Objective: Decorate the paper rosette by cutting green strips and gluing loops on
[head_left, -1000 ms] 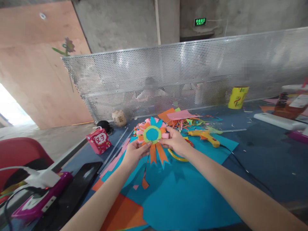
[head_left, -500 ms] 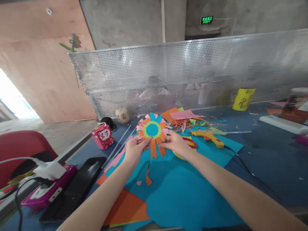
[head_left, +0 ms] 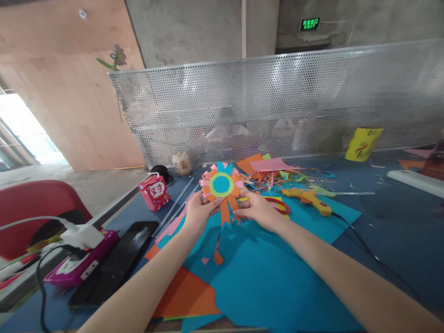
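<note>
Both hands hold up a paper rosette [head_left: 221,185] above the table. Its blue centre has a yellow-green zigzag edge, ringed by orange and pink paper loops with blue points on top and orange tails below. My left hand [head_left: 201,211] pinches its lower left edge, thumb in front. On the lower right, my right hand [head_left: 255,209] grips the rosette by an orange tail, its fingers partly hidden. Underneath lie blue paper sheets [head_left: 270,273] and an orange sheet [head_left: 189,296]. Beside my right hand are red-handled scissors [head_left: 282,206], partly covered by the forearm, and a yellow glue gun [head_left: 310,199].
At left stand a red drink carton [head_left: 155,192], a black phone [head_left: 116,263] and a purple power strip [head_left: 81,266] with a charger. Paper scraps [head_left: 277,178] lie behind the rosette. A perforated metal screen [head_left: 194,101] closes the back, with a person beyond; a yellow roll [head_left: 363,144] stands right.
The view has shifted slightly, so the surroundings appear further right. Both hands still hold the rosette, which is turned a little, its right tail now more covered by my right fingers.
</note>
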Action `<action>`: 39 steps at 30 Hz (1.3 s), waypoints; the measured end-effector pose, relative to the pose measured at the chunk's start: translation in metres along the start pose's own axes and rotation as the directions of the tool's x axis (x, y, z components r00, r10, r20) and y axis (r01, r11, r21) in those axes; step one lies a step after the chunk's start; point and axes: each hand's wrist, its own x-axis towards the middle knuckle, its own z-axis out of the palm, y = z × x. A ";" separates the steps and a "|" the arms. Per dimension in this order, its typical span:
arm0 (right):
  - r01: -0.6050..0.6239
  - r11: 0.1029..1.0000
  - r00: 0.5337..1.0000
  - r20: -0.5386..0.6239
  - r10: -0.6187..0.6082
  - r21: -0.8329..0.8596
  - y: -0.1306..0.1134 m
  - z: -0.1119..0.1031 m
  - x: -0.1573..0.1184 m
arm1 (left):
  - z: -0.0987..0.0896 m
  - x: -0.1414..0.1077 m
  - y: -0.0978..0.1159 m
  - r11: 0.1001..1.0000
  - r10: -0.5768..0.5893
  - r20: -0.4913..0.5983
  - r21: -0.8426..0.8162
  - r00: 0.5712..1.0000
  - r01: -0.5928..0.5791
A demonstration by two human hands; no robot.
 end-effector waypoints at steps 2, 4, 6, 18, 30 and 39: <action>-0.016 1.000 1.000 -0.018 0.016 -0.009 -0.002 0.000 0.000 | 0.001 0.000 0.001 1.000 0.014 0.003 -0.005 1.000 -0.014; -0.021 1.000 0.999 -0.031 0.021 -0.011 -0.003 0.000 0.000 | 0.000 -0.001 0.001 1.000 0.024 0.010 -0.006 1.000 -0.024; -0.006 1.000 0.999 -0.035 0.006 -0.008 -0.004 0.000 0.000 | -0.001 0.000 0.001 1.000 0.022 0.025 -0.002 0.999 -0.022; 0.083 0.991 0.993 -0.098 -0.074 0.102 -0.001 -0.003 0.001 | 0.002 -0.002 0.001 0.998 0.008 0.099 0.062 0.995 -0.014; 0.084 0.985 0.988 -0.140 -0.064 0.148 -0.002 -0.007 0.001 | -0.006 0.003 -0.003 0.995 -0.017 0.017 0.099 1.000 0.015; 0.093 0.985 0.982 -0.179 -0.066 0.146 -0.005 -0.006 0.000 | -0.003 0.001 -0.004 0.997 -0.025 0.060 0.078 0.998 0.020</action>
